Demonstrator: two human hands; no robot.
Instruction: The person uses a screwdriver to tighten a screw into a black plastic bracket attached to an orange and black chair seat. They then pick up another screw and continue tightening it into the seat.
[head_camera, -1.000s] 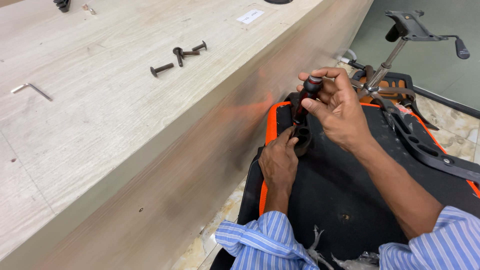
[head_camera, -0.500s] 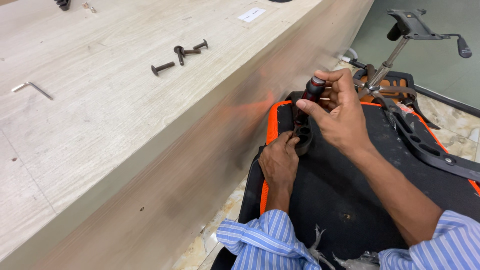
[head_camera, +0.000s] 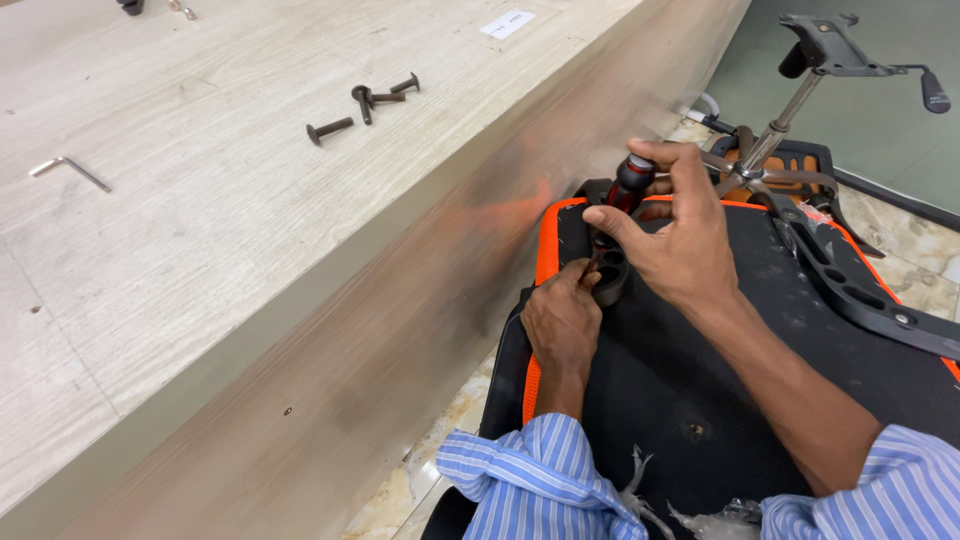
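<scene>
Looks like the screwing-in stage: the right hand (head_camera: 680, 235) is wrapped around the top of a screwdriver (head_camera: 632, 182) with a black and red handle, fingers curled on it, tool standing close to upright. Just below, the left hand (head_camera: 562, 322) is pinched shut around the tip end, steadying it at a black bracket (head_camera: 608, 275) on the underside of a chair seat (head_camera: 700, 390) — black with an orange edge. The screw itself is hidden under the fingers, so no telling how far in it is.

Next move probably calls for keeping the driver square to the hole and turning from the wrist while the lower hand stops the tip from slipping.

Up and left of the hands, on the pale wood surface (head_camera: 200, 230), lie a few dark bolts (head_camera: 362, 100) and a bent hex key (head_camera: 68, 170). Further up sits a small white rectangular label (head_camera: 507, 22) — flat on the surface. The chair base (head_camera: 830, 60) sits beyond the right hand.
</scene>
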